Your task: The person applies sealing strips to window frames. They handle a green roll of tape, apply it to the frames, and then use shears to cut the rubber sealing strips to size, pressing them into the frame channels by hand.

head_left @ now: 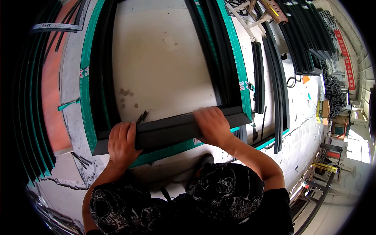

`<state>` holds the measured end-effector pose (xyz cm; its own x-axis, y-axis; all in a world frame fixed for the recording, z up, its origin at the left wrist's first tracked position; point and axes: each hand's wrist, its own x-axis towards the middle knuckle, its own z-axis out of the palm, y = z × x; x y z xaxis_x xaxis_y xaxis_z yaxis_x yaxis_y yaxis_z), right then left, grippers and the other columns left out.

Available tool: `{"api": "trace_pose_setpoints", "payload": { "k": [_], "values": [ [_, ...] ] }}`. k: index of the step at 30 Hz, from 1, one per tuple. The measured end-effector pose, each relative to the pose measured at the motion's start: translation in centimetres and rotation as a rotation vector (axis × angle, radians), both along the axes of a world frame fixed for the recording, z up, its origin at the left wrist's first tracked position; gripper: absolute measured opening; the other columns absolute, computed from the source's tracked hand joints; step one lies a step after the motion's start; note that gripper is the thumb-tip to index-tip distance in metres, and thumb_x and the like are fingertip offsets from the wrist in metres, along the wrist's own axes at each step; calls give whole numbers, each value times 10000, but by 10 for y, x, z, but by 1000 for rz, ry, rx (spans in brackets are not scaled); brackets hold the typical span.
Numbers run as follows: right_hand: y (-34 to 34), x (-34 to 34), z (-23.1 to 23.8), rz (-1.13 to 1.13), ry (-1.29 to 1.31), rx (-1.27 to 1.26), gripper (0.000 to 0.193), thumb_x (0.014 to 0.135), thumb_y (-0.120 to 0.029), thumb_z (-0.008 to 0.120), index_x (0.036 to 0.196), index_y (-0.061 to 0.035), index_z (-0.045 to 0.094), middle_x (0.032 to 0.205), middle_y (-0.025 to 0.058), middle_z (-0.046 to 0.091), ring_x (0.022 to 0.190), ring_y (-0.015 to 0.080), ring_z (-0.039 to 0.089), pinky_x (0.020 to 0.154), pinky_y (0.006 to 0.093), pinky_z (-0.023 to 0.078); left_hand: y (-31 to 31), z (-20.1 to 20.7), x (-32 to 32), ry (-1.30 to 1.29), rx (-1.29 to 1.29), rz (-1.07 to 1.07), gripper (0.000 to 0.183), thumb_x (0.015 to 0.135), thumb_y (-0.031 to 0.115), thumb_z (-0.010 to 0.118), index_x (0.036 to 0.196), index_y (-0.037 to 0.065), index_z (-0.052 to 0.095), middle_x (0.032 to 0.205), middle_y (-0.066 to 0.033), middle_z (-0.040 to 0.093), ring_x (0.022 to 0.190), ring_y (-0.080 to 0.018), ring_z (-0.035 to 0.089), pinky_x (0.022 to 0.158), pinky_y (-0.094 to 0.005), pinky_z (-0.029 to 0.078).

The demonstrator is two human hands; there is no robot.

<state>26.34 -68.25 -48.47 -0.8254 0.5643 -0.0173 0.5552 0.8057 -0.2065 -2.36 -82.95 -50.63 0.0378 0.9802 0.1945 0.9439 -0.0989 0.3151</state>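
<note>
A dark grey metal profile (168,131) with angled ends lies across the near end of a large black frame. Green protective film (87,105) with printing runs along the frame's outer edges. Near the profile's left end, my left hand (122,143) is closed over it, thumb toward me and fingers on the far side. My right hand (212,126) grips it closer to the right end, fingers over the top edge. A small dark tool (142,116), its kind unclear, lies inside the frame just beyond the left hand.
Long dark profiles (29,105) with green film stand along the left, beside an orange-red board (55,109). To the right lie more black profiles (276,90). A wooden trestle (250,23) and stacked profiles (303,35) are at far right, with a cardboard box (323,112) nearer.
</note>
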Motion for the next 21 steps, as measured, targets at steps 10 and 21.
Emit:
{"api": "trace_pose_setpoints", "payload": {
  "k": [10,21],
  "values": [
    [-4,-3,-10,17,67,109,620,573,-192,772,1118,-12,538,1012,116,576,933,288,571,913,382,460,10,0,6,-38,-123,-101,860,498,146,855,1269,18,495,1188,-173,540,1110,-369,526,1008,-476,402],
    [-8,19,-7,-65,224,45,702,557,-144,794,1211,-56,555,1136,108,605,1076,324,584,963,422,454,13,1,15,5,-54,-115,808,518,156,847,1246,35,517,1185,-177,549,1103,-378,520,982,-468,406]
  ]
}}
